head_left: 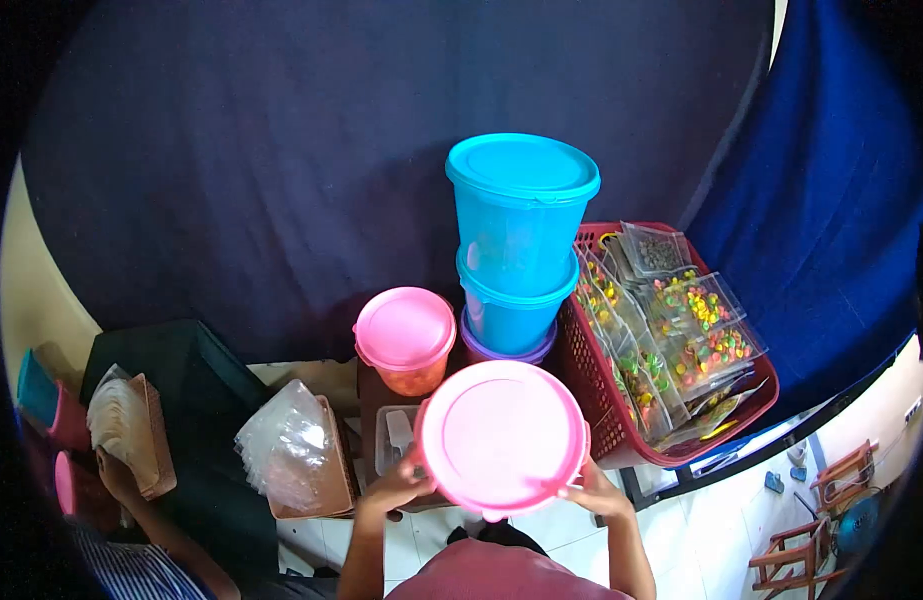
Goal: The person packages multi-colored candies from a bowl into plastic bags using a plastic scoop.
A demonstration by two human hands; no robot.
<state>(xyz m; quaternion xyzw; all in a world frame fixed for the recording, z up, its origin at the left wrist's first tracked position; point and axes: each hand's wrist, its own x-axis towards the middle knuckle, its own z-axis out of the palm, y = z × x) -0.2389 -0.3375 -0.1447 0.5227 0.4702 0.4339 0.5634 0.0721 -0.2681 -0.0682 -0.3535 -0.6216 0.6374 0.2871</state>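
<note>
Between my two hands is a round container with a pink lid [503, 436], seen from above. My left hand [399, 484] grips its left side, and my right hand [593, 490] grips the right side. The body under the lid is hidden. Just beyond it stands another pink-lidded tub [405, 338] with reddish contents. To the right of that tub rise two stacked blue lidded tubs [521, 225], on top of a purple-lidded container [511, 350]. Beside my left hand lies a clear plastic box [389, 435], partly covered by the held container.
A red basket [601, 410] holds several clear bags of colourful pieces. Left are a wicker basket of clear bags [289, 445] and another basket of packets [126, 425], touched by a co-worker's hand [119, 475]. Wooden stools [796, 555] stand at lower right.
</note>
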